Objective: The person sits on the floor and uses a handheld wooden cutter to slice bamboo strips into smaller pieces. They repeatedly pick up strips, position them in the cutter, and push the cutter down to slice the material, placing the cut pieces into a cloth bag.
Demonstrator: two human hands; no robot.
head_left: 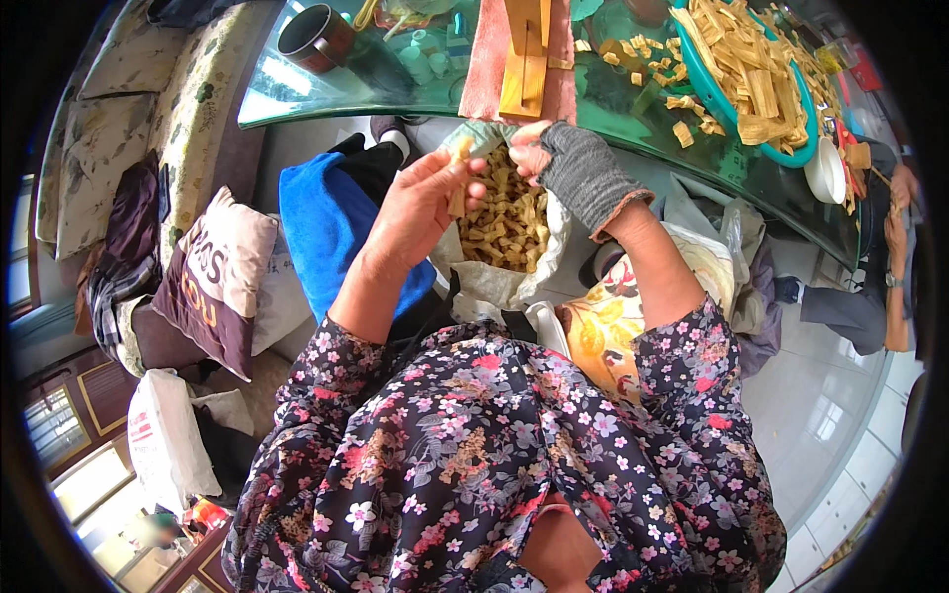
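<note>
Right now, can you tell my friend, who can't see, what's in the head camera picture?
A person's left hand pinches a pale yellow piece beside their right hand, in a grey fingerless glove, above an open white sack of similar pieces. Ahead, a green glass table holds a wooden block on pink cloth and a heaped teal basin.

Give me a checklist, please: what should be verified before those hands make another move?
1. Left hand grips a pale yellow piece: ok.
2. Right hand, in a grey fingerless glove, is free of pieces: cannot tell, its fingertips are curled.
3. White sack is open at the top: ok, many pieces show inside.
4. Slotted wooden block lies over the pink towel: ok.
5. Glass table is free of loose pieces: not ok, several lie scattered.
</note>
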